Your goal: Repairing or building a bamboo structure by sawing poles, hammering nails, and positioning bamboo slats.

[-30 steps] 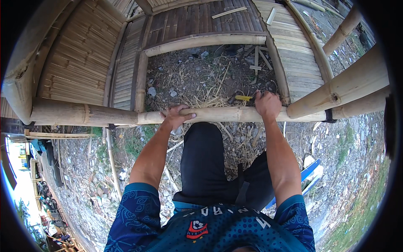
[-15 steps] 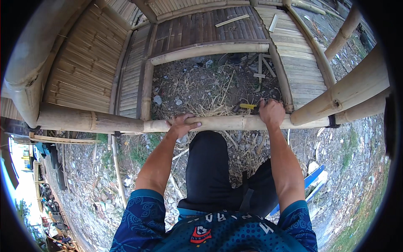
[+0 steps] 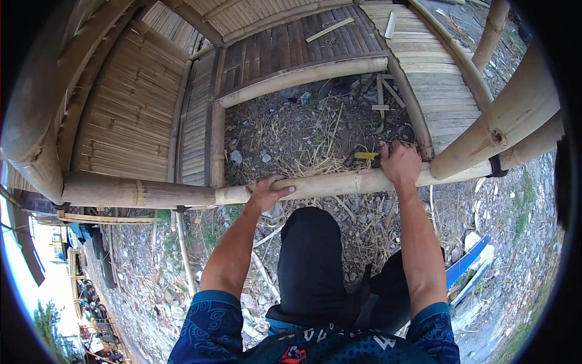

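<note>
A pale bamboo pole [image 3: 330, 184] runs crosswise in front of me, along the near side of a bamboo frame. My left hand [image 3: 269, 193] grips it left of centre, fingers over its top and thumb along the near side. Farther right, my right hand [image 3: 401, 162] is closed over the same pole, its fingertips bent down on the far side. Beside those fingers, a tool with a yellow handle [image 3: 366, 156] and a dark end lies beyond the pole; its kind is hard to make out.
Slatted bamboo seats [image 3: 297, 45] surround an opening onto stony, straw-strewn ground. Thick bamboo posts [image 3: 506, 127] rise at both sides. Loose strips [image 3: 330, 29] lie on the slats. A blue long object [image 3: 467, 262] lies right of my knee. Small pieces of wood [image 3: 381, 97] lie inside the frame.
The view has tilted and shifted slightly, so the frame slopes up to the right. Both hands keep their places on the pole.
</note>
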